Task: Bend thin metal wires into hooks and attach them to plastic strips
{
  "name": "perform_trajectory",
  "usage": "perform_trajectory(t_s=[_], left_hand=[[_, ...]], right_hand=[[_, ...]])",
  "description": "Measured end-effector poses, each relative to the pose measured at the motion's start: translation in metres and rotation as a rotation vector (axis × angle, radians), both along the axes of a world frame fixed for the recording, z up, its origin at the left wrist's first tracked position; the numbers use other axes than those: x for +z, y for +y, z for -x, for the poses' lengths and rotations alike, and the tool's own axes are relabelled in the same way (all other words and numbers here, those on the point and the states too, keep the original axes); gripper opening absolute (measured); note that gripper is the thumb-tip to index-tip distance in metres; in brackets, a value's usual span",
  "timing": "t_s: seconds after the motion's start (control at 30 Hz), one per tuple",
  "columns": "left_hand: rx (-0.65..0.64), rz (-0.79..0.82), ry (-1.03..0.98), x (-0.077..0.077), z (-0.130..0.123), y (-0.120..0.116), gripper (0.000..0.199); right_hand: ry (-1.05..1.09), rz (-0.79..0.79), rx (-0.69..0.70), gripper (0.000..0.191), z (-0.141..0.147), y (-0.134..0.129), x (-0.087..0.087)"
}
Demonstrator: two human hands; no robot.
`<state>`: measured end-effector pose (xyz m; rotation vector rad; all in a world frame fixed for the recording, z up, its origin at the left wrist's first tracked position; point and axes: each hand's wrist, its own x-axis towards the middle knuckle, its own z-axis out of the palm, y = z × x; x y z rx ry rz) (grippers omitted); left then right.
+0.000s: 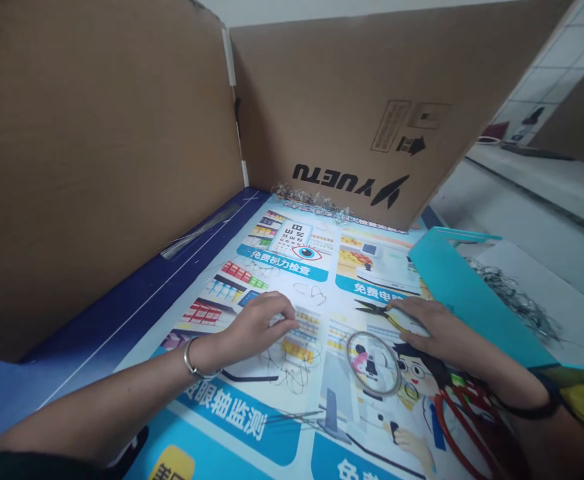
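Observation:
My right hand (432, 323) is closed around a pair of pliers (395, 319) with dark pointed jaws and yellow handles; the jaws point left, slightly apart. My left hand (265, 323) hovers over the printed poster, its fingers curled and thumb near the index fingertip; whatever they hold, if anything, is too fine to make out. Just beyond it lies a small bent wire piece (317, 293). Several thin bent wires (292, 373) lie below my left hand. A round coil of wire (348, 353) rests between the hands, nearer the right.
Straight wires (292, 417) lie at the front, and a bundle of strips (197, 232) at the left. Cardboard walls (332, 100) stand behind and left. Small shiny pieces (312, 199) line the back. A turquoise box (465, 293) at the right holds a wire heap (515, 297).

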<state>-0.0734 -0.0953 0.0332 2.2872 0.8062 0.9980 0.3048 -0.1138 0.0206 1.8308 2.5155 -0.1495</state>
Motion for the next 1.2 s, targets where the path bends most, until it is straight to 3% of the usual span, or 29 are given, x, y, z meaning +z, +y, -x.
perform_trajectory(t_s=[0.23,0.47,0.63,0.8,0.93,1.2], left_hand=[[0.010,-0.065,0.071,0.001,0.003,0.003,0.007],[-0.018,-0.226,0.173,0.000,0.006,0.007,0.012],[-0.029,-0.267,0.228,0.000,0.006,0.006,0.018],[-0.050,-0.285,0.226,-0.002,0.006,0.006,0.017],[-0.070,-0.295,0.226,-0.004,0.007,0.005,0.013],[-0.098,-0.294,0.213,-0.002,0.004,0.002,0.014]], right_hand=[[-0.080,0.023,-0.012,0.050,0.021,0.006,0.008],[-0.226,-0.166,-0.013,0.037,0.046,0.002,0.008],[-0.053,-0.232,0.059,0.032,0.061,-0.010,0.015],[0.122,-0.243,0.206,0.029,0.109,-0.030,0.030],[0.124,-0.222,0.172,0.025,0.137,-0.039,0.033],[0.086,-0.306,0.155,0.021,0.151,-0.045,0.026]])
